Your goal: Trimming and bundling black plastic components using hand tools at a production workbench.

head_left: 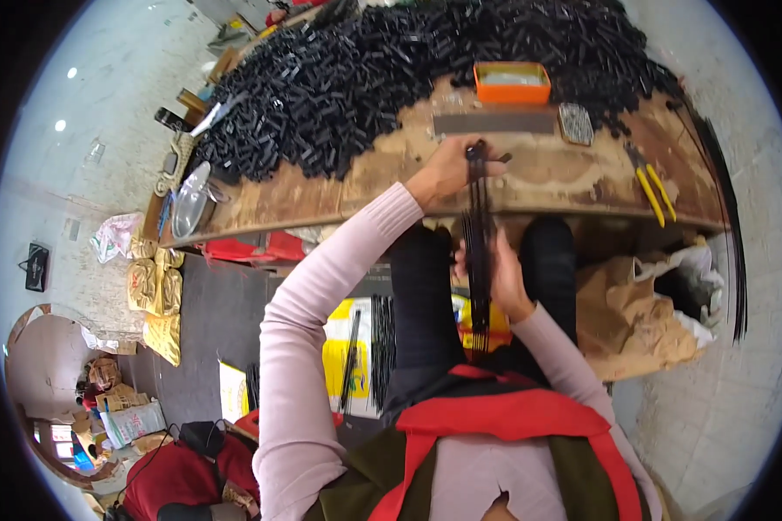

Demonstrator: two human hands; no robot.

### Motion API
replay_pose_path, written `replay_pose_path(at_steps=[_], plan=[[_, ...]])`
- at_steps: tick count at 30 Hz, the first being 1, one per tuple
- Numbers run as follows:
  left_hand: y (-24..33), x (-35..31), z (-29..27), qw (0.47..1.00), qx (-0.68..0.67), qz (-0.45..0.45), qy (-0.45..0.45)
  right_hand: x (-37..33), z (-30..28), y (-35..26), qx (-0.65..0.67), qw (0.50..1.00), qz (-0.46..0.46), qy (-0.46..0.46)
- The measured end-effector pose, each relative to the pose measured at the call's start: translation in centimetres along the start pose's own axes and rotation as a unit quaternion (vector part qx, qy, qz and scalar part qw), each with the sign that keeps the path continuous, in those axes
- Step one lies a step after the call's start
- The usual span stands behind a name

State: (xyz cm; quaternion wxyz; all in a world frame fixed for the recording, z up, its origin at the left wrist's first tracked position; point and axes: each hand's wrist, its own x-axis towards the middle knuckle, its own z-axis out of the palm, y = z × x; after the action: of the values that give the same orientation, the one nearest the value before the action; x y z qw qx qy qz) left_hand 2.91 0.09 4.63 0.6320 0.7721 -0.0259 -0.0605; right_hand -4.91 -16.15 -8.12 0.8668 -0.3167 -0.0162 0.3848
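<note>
My left hand [450,171] is closed at the table's front edge, round the upper end of a few thin black rods, with a small dark piece sticking out past its fingertips. Lower down, above my lap, my right hand [507,271] wraps round a bundle of thin black rods [479,247], which stands lengthwise between my knees. The rods of both hands overlap, so where one set ends is hard to make out. A large heap of small black clip-like pieces [339,100] covers the back of the wooden table [374,193].
On the table lie an orange box [513,84], a flat grey strip [493,124], a small tray of tiny pieces [575,124] and yellow-handled pliers [654,188]. Long black rods [732,204] hang over the right edge. A brown paper bag [630,317] stands below; more rods [381,352] lie left of my legs.
</note>
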Motion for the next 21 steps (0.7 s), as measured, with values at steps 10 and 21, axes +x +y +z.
replay_pose_path(at_steps=[10, 21], plan=[[9.1, -15.6, 2.1, 0.941, -0.109, 0.246, 0.204, -8.4, 5.4, 1.3, -0.166, 0.982, -0.091, 0.029], [-5.3, -16.8, 6.5, 0.786, -0.415, 0.095, 0.447, -10.1, 6.6, 2.8, -0.228, 0.969, -0.089, 0.026]])
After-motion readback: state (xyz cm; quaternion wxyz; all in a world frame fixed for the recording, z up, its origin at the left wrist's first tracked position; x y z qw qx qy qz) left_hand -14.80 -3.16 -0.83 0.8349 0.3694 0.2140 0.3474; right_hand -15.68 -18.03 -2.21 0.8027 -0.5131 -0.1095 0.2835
